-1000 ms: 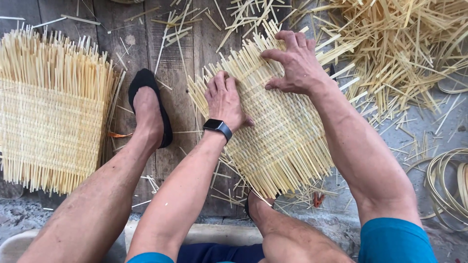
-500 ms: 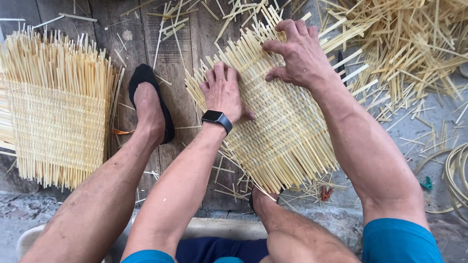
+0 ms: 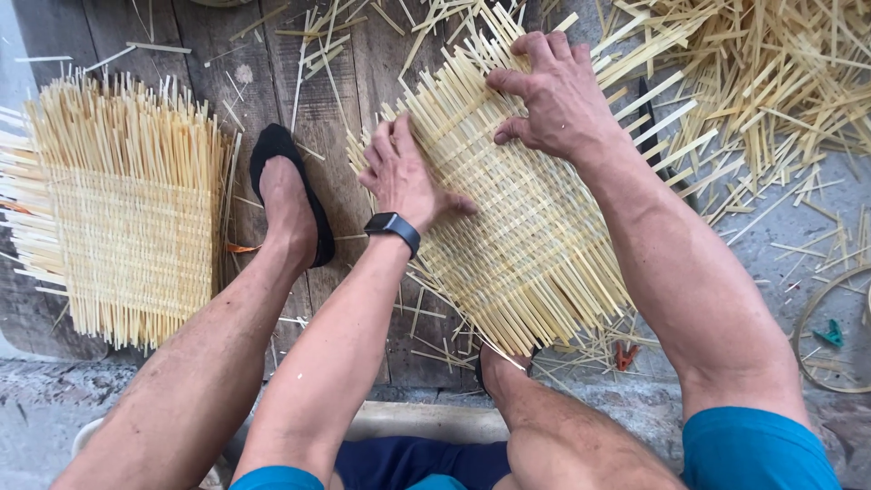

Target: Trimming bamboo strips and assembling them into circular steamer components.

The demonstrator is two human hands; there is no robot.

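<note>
- The woven bamboo mat (image 3: pixel 517 227) sits in the middle on the dark wooden planks (image 3: pixel 318 109), turned at an angle, with loose strip ends sticking out past the woven part on every side.
- Left hand (image 3: pixel 404 177) lies flat on the mat's left edge, fingers together and pointing up and away, palm pressing down on the weave. Not gripping anything. There's a black smartwatch (image 3: pixel 392 227) on that wrist.
- Right hand (image 3: pixel 549 95) is up at the top of the mat, fingers curled and clawed over the strips, fingertips digging in near the upper edge. Can't tell whether it's actually pinching a single strip or just pushing on several.
- One bare foot in a black slipper (image 3: pixel 288 195) rests on the planks just left of the mat; the other foot (image 3: pixel 499 367) touches the mat's bottom edge.
- Further left lies a second woven mat (image 3: pixel 127 218), same kind, flat and well apart from both hands.
- Top right is a messy pile of loose bamboo strips (image 3: pixel 771 73).
- Far right, on the grey ground, there's a coiled hoop (image 3: pixel 830 331) with a small teal clip (image 3: pixel 828 334) inside it.
</note>
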